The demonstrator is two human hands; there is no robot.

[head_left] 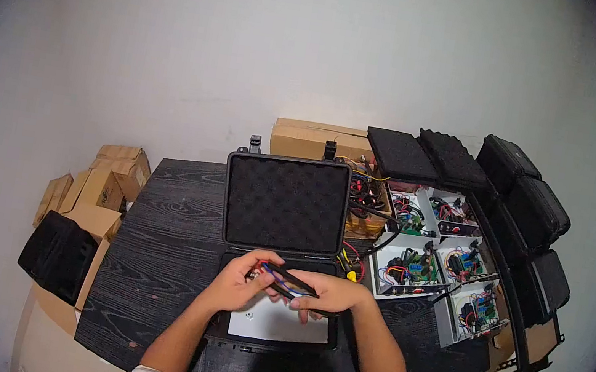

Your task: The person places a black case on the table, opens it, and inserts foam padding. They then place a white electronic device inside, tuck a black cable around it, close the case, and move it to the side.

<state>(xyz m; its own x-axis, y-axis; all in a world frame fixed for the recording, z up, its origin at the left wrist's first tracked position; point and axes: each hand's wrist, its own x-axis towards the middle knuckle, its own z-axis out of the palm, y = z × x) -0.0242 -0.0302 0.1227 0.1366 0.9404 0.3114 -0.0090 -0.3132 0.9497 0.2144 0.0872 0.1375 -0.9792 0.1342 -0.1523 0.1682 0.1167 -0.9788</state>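
Observation:
Both hands are closed on a bundle of cables (292, 276) with black, blue and red strands. My left hand (238, 285) pinches its left end, and my right hand (326, 293) grips the right end. Below the hands is an open black hard case (226, 198), its raised lid lined with dark egg-crate foam (286, 203). A white panel (277, 324) lies in the base of the case, partly covered by my hands. The finer ends of the cables are too small to make out.
At the right stand several white open boxes (385, 274) with circuit boards and wires. Behind them are foam sheets (404, 154) and black cases (537, 210). A cardboard box of cables (362, 230) adjoins the lid. Cartons (105, 188) and a black foam insert (58, 256) flank the dark table (158, 242).

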